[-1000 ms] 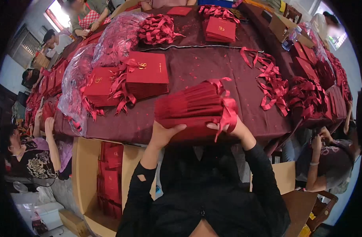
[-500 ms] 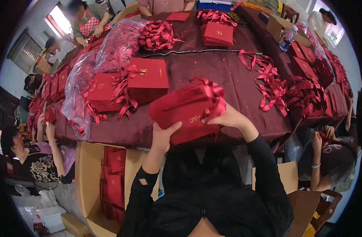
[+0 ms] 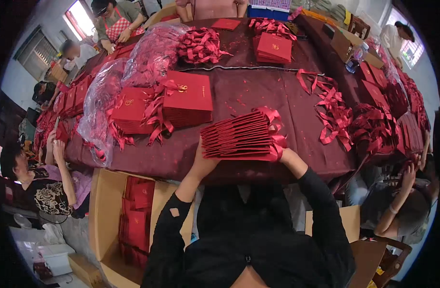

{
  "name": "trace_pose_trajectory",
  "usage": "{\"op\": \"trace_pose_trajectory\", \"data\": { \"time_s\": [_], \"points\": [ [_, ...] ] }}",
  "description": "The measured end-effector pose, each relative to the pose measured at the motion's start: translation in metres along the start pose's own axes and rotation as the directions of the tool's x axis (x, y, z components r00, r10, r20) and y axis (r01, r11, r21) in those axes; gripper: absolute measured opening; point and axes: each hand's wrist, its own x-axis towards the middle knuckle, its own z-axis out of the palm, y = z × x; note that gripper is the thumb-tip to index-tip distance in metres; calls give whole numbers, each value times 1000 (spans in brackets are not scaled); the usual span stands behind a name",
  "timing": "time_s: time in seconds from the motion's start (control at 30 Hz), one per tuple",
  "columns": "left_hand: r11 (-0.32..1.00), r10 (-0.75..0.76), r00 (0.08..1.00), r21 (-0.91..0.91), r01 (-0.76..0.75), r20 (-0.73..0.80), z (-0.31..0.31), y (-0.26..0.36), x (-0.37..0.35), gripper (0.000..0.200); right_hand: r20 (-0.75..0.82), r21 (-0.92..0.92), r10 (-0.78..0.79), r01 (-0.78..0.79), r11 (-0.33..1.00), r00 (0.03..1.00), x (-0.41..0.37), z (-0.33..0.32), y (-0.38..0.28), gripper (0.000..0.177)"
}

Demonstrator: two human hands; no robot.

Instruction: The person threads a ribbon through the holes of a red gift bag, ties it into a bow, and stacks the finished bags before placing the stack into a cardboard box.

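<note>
A thick bundle of red folded cards or bags (image 3: 237, 137) stands edge-up at the near side of the dark red table, with red ribbons at its right end. My left hand (image 3: 203, 161) holds the bundle's left end, its fingers partly hidden behind it. At the right end my right hand (image 3: 288, 157) grips it by the ribbons, most of its fingers hidden. Left of the bundle sit a stack of red items with gold print (image 3: 189, 96) and a second stack (image 3: 132, 108). Loose red ribbons (image 3: 331, 108) lie to the right.
Plastic-wrapped red ribbons (image 3: 150, 53) lie at the upper left. More red cards (image 3: 274, 47) are stacked at the back. An open cardboard box (image 3: 104, 225) with red items stands on the floor, lower left. A bottle (image 3: 355, 57) is at the right. Several people work around the table.
The bundle has turned from showing its printed face to showing its layered edges, now roughly level. Both hands have moved to its ends. The view has shifted slightly.
</note>
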Motion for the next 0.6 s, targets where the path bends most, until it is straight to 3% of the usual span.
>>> {"op": "trace_pose_trajectory", "data": {
  "time_s": [0.03, 0.07, 0.1, 0.13, 0.17, 0.2, 0.23, 0.27, 0.3, 0.37, 0.4, 0.43, 0.5, 0.53, 0.6],
  "points": [
    [1000, 3, 1000, 1, -3, -5, -1, -4, 2, 57, -65, 55, 26, -22, 998, 998, 9, -5, -18, 44],
    [918, 189, 979, 342, -203, 76, -3, -11, 2, 57, -128, 113, 56, -41, 993, 990, 17, -18, -48, 44],
    [686, 325, 921, 617, -386, 214, -4, -15, 2, 57, -61, 235, 180, -161, 959, 982, 15, -30, -64, 43],
    [865, 199, 973, 446, -229, 114, -3, -6, 5, 55, -84, 296, 173, -141, 945, 981, 16, -32, -67, 43],
    [864, 202, 973, 447, -231, 113, -2, -5, 6, 55, -108, 354, 166, -119, 928, 980, 17, -33, -69, 43],
    [968, 107, 993, 223, -114, 46, 0, -4, 7, 56, -168, 286, 105, -54, 957, 980, 19, -36, -71, 43],
    [1000, 0, 1000, -19, 0, 6, 1, -1, 9, 56, -184, 429, 139, -48, 902, 973, 19, -39, -81, 42],
    [964, 155, 988, 219, -153, 8, 1, 3, 8, 57, -193, 562, 172, -35, 826, 966, 19, -41, -89, 41],
    [963, 156, 988, 222, -153, 5, -1, 6, 9, 57, -238, 349, 100, -11, 937, 966, 18, -39, -89, 39],
    [697, 335, 928, 620, -360, 162, -2, 8, 9, 60, -184, 300, 144, -84, 950, 972, 17, -42, -92, 38],
    [947, 136, 989, 284, -149, 65, 1, 4, 10, 60, -161, 305, 170, -114, 945, 972, 18, -48, -99, 39],
    [949, 127, 990, 284, -140, 62, 3, 4, 10, 60, -181, 314, 150, -87, 945, 972, 20, -47, -94, 40],
    [993, 63, 997, 93, -67, 44, 5, 9, 18, 60, -320, 259, 42, 45, 965, 947, 21, -31, -70, 40],
    [997, 42, 999, -56, -43, -25, 9, 5, 18, 56, -318, 259, 39, 47, 965, 947, 22, -34, -74, 40],
    [998, 33, 999, -49, -33, -14, 11, -4, 16, 56, -257, 500, 186, -34, 865, 948, 23, -39, -83, 42]
  ]
}}
